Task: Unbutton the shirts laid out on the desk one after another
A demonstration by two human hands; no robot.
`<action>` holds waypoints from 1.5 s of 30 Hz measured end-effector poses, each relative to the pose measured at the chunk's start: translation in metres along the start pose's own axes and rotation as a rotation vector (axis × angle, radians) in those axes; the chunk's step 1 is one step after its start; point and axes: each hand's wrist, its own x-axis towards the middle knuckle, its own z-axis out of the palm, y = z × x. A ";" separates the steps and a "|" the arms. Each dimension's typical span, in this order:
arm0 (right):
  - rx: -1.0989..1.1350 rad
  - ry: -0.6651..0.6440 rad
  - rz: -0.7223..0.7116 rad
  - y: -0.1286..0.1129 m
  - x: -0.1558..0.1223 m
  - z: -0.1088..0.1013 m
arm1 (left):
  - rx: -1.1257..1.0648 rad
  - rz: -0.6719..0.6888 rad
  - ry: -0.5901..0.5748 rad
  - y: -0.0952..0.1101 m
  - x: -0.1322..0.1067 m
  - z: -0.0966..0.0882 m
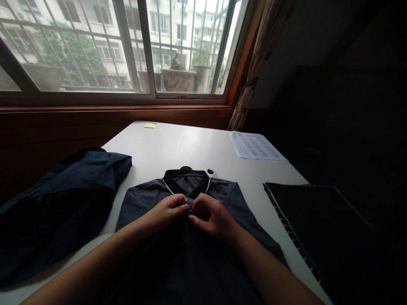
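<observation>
A dark polo shirt (219, 186) with a black collar edged in white lies front side up on the white table, its collar pointing away from me. Both my hands meet at its placket, just below the collar. My left hand (173, 207) pinches the placket's left side between thumb and forefinger. From the right, my right hand (213, 214) grips the cloth with thumb and bent fingers. Between the fingertips a small round button (190, 212) shows on the placket. Whether it sits in its hole I cannot tell.
Folded dark blue clothing (82, 178) lies at the left on the white table (184, 144). Dark cloth with a patterned edge (311, 212) is at the right. Printed papers (257, 146), a yellow sticky note (150, 125) and a white ring-shaped item (210, 173) lie farther back, below a window.
</observation>
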 end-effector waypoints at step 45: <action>0.196 -0.074 0.207 0.009 0.005 -0.004 | -0.003 0.012 0.010 0.013 -0.003 -0.007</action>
